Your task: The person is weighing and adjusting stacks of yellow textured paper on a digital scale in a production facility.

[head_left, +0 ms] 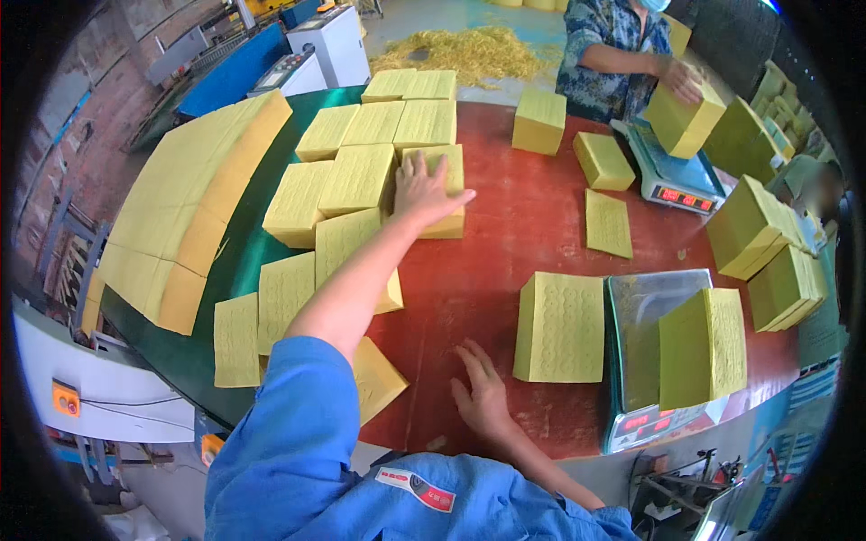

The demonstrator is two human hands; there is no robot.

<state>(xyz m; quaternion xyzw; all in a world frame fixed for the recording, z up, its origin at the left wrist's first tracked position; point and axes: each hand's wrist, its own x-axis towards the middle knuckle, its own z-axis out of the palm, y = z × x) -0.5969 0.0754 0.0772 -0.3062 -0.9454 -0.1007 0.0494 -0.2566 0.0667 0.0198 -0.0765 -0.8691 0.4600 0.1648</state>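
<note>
My left hand lies with spread fingers on top of a block-shaped stack of yellow embossed paper, the thumb reaching past its right side. More yellow paper stacks stand beside and behind it, in rows on the left half of the table. Low over the red tabletop, near the front edge, is my right hand, open, its fingers apart and nothing in them. The nearest thing to its right is an upright yellow stack. Just right of that, another stack rests on a digital scale.
At the far right a co-worker's hand touches a stack on a second scale. A thin paper pile lies midtable. A long row of yellow paper lines a green surface on the left. Yellow scraps cover the floor behind.
</note>
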